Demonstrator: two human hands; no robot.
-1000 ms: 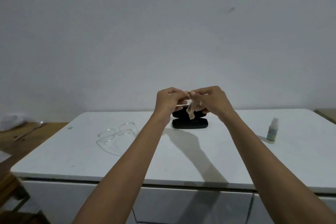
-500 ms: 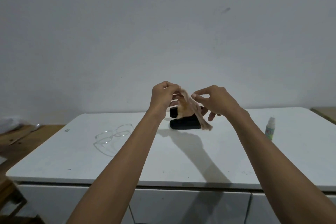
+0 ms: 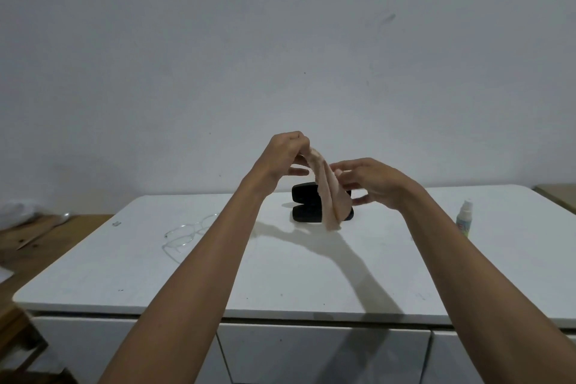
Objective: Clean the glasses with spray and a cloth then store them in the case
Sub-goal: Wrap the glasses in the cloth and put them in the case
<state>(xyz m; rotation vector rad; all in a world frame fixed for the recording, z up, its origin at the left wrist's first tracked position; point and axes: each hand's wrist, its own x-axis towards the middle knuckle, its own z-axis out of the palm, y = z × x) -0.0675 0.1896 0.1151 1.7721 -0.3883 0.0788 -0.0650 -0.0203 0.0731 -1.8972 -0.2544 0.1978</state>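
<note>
- While my left hand [image 3: 288,154] pinches the top corner of the cloth [image 3: 331,193], I'd let it hang and shake flat.
- My right hand [image 3: 371,181] has relaxed, spread fingers brushing the cloth; I'd pinch the opposite corner there.
- Glasses [image 3: 187,232] wait at nine o'clock on the surface [image 3: 296,274], spray [image 3: 464,219] at three, case [image 3: 307,206] at twelve.

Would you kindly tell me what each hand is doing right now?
Left hand: pinching the cloth by its top.
Right hand: fingers relaxed, touching the cloth.
</note>
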